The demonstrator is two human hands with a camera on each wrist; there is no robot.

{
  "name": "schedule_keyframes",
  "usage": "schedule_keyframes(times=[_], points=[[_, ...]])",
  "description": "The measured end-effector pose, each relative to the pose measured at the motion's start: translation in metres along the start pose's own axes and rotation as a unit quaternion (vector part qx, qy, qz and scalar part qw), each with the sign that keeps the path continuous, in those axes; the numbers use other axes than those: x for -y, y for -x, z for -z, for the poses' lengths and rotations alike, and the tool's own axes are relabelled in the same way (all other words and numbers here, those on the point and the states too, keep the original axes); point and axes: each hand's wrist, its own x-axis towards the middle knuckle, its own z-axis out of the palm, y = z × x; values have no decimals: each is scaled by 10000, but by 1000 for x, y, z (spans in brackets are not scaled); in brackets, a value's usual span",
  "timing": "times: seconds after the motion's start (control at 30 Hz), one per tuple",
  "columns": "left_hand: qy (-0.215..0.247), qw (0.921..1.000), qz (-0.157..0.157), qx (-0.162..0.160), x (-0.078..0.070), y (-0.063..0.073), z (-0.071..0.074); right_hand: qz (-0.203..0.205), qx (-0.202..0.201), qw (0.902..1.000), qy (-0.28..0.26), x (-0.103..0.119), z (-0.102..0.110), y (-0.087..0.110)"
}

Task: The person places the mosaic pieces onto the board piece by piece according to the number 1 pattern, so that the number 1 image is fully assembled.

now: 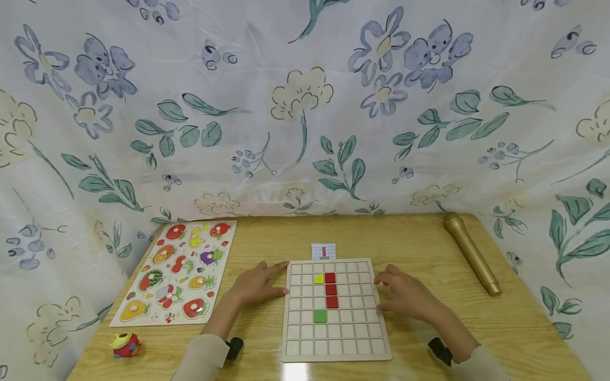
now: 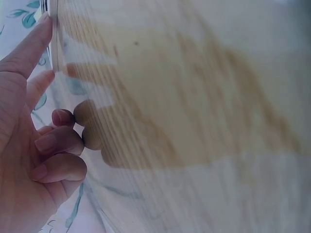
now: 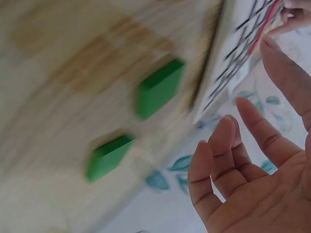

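Note:
A wooden grid board [image 1: 338, 345] lies on the table. On it are three red squares [image 1: 331, 289] in a column, a yellow piece [image 1: 319, 279] with a curved side, and a green square [image 1: 320, 316]. My left hand [image 1: 256, 286] touches the board's left edge with straight index finger and thumb; its other fingers curl loosely, holding nothing. At the right edge is my right hand [image 1: 405, 293], fingers loosely bent, with its fingertips at or beside the rim. In the right wrist view, two green blocks [image 3: 161, 89] lie on the table near that hand; the head view does not show them.
A small printed grid card [image 1: 323, 251] lies behind the board. To the left are a fruit puzzle board [image 1: 178, 272] and a small toy figure [image 1: 126, 345]. A gold microphone [image 1: 472, 254] lies at the right. A floral curtain [image 1: 305, 132] hangs behind the table.

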Motion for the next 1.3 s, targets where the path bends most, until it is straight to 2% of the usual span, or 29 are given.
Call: schedule_keyframes(times=[0.27, 0.6, 1.07, 1.3], points=[[0, 10000, 39, 41, 3, -1, -2, -89, -60, 9997, -212, -30, 9, 19], [-13, 10000, 59, 31, 4, 0, -2, -474, -222, 9985, -166, -52, 19, 34], [-27, 10000, 79, 32, 0, 0, 0, -295, -419, 9986, 86, -71, 11, 39], [-38, 10000, 42, 19, 0, -1, -1, -303, -434, 9986, -38, -72, 6, 40]])
